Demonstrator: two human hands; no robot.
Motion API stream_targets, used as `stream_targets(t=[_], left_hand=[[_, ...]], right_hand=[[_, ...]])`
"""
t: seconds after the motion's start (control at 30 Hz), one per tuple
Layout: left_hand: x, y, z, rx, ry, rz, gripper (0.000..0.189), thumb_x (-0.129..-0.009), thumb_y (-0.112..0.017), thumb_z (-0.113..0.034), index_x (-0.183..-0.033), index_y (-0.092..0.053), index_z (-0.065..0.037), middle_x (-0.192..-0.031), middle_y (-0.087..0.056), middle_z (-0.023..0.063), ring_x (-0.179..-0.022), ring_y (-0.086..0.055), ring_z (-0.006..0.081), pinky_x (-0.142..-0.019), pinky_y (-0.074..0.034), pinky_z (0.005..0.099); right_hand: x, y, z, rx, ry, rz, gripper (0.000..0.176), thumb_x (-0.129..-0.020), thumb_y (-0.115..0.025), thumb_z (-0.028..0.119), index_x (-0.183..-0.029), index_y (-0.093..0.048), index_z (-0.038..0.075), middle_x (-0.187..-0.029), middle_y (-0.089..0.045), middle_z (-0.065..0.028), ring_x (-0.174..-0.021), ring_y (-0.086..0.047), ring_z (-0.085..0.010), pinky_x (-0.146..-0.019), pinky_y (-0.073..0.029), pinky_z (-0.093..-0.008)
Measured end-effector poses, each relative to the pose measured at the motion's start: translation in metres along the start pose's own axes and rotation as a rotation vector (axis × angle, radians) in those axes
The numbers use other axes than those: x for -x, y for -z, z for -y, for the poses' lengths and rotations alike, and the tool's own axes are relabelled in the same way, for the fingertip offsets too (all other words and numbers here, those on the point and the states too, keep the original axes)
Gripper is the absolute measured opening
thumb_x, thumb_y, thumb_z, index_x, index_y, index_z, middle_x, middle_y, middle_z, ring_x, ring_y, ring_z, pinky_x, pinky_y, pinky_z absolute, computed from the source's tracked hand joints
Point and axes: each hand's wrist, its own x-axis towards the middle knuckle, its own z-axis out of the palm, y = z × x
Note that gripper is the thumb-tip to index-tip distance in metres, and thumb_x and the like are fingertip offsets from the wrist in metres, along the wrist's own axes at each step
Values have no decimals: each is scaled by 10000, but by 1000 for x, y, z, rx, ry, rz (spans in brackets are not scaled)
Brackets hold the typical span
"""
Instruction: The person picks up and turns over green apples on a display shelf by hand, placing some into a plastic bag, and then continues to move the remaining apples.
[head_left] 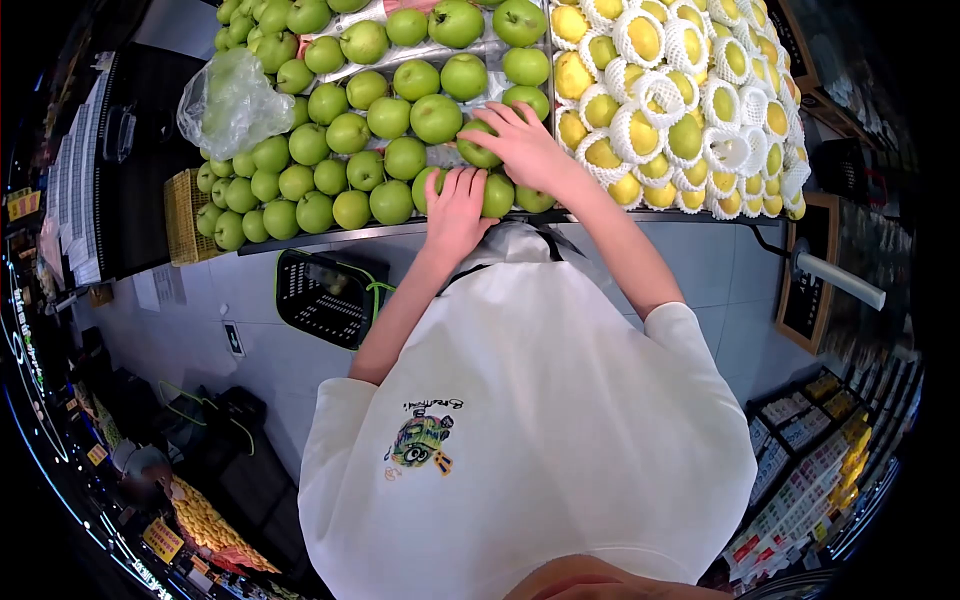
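Left hand [455, 210] is lying flat on the near edge of the bench [330, 232], palm down. Its fingers are spreading wide over two front-row apples [497, 197]. The grip is open and holding nothing.

Right hand [520, 145] is reaching further in, just beyond the left hand. Its fingers are draping over the top of one green apple [474, 153]. That apple is sitting in the pile, second row from the near edge, close to the divider on the right. I cannot tell whether the grip is clamping or only resting.

The green apple pile [350, 130] is filling the left and middle of the bench. Yellow pears in foam nets [680, 100] are stacking up right of the divider. A crumpled plastic bag [232, 100] is sitting on the pile's far left. A black basket [325, 295] is standing on the floor below the bench edge, left of the person.
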Motion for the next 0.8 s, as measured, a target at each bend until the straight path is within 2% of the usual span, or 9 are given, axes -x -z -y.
stream_targets(t=[0.03,0.07,0.17,0.23,0.3,0.37,0.53,0.8], left_hand=[[-3,1,1,32,-10,14,903,-662,-979,-357,-1422,-582,-73,-1414,-621,82,-1377,-538,246,-1230,-270,558],[-5,1,4,34,-13,7,903,-662,-979,-357,-1422,-582,-73,-1414,-621,82,-1377,-538,246,-1230,-270,558],[-4,1,14,98,-78,10,889,-676,-970,-367,-1422,-585,-77,-1371,-635,79,-1313,-567,244,-1218,-299,546],[-6,5,16,76,-122,2,861,-697,-955,-377,-1418,-590,-81,-1346,-644,77,-1270,-584,247,-1204,-321,547],[-7,4,19,74,-152,-12,848,-719,-940,-391,-1421,-588,-73,-1340,-646,83,-1262,-586,253,-1201,-324,550],[-9,5,22,72,-184,-21,835,-740,-926,-404,-1424,-585,-65,-1334,-648,88,-1254,-588,258,-1197,-328,554],[-15,7,28,37,-222,109,838,-813,-873,-446,-1463,-546,-32,-1325,-650,120,-1275,-578,275,-1205,-321,565],[-12,4,33,32,-308,46,797,-844,-848,-422,-1462,-540,-25,-1376,-625,133,-1324,-540,296,-1203,-332,561]], right_hand=[[-7,-4,-4,-21,31,53,691,-787,-743,-9,-1426,-619,221,-1437,-604,-84,-1430,-512,-312,-1203,-349,-579],[-10,-7,-8,-48,35,101,756,-754,-791,11,-1454,-604,225,-1404,-621,-62,-1393,-543,-280,-1201,-342,-590],[-19,6,-10,-97,12,220,794,-727,-834,34,-1458,-597,236,-1359,-637,-45,-1354,-568,-252,-1201,-333,-617],[-16,4,-13,-88,36,168,836,-687,-878,53,-1450,-600,247,-1338,-643,-30,-1328,-577,-238,-1202,-326,-630],[-12,3,-12,-90,16,158,912,-638,-916,56,-1462,-580,255,-1405,-618,-20,-1357,-563,-242,-1217,-289,-594],[-9,4,-11,-85,5,127,901,-633,-917,60,-1451,-590,251,-1414,-618,-22,-1356,-567,-246,-1218,-285,-587],[-3,-2,-14,-134,-28,17,871,-630,-915,61,-1425,-611,245,-1446,-620,-26,-1354,-577,-258,-1222,-275,-555],[-2,-2,-14,-220,-80,-2,837,-623,-931,74,-1392,-647,245,-1462,-634,-28,-1344,-586,-262,-1220,-278,-517]])
